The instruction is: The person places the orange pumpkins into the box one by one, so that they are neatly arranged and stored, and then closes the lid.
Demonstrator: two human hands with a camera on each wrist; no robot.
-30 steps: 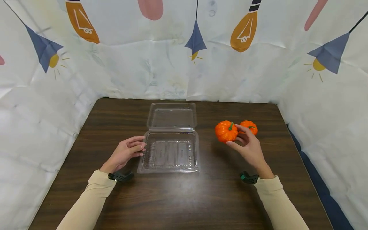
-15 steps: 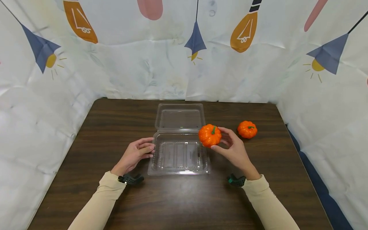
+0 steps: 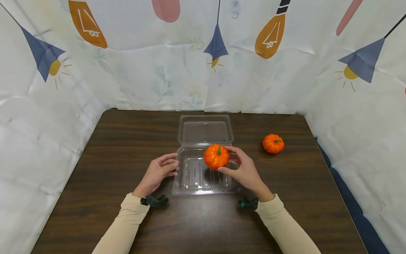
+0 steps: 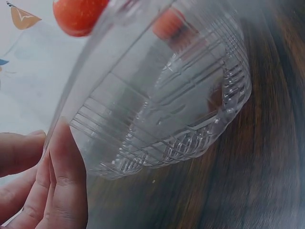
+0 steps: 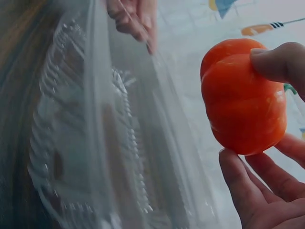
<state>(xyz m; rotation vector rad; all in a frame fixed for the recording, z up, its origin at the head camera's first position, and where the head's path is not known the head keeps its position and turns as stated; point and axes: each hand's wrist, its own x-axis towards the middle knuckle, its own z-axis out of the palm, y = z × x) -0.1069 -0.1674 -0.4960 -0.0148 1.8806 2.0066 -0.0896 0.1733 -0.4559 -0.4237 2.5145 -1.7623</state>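
My right hand [image 3: 244, 171] grips a small orange pumpkin [image 3: 216, 156] with a green stem, thumb on one side and fingertips on the other. The pumpkin is held above the base of a clear plastic clamshell container [image 3: 190, 188], whose lid [image 3: 206, 129] lies folded back behind it. At the container's left side, my left hand [image 3: 160, 173] pinches the rim between thumb and fingers; the left wrist view shows the fingers [image 4: 66, 167] on the thin edge. In the right wrist view the held pumpkin [image 5: 243, 98] is apart from the container wall [image 5: 97, 119].
A second orange pumpkin [image 3: 273, 143] sits on the dark wood table [image 3: 317, 211], right of the container. White printed curtains [image 3: 142, 77] enclose the table at the back and both sides. A dark wristband [image 3: 154, 201] is on each wrist.
My right hand has carried the pumpkin leftward, from beside the second pumpkin to over the container base. My left hand and the container have shifted to the right together.
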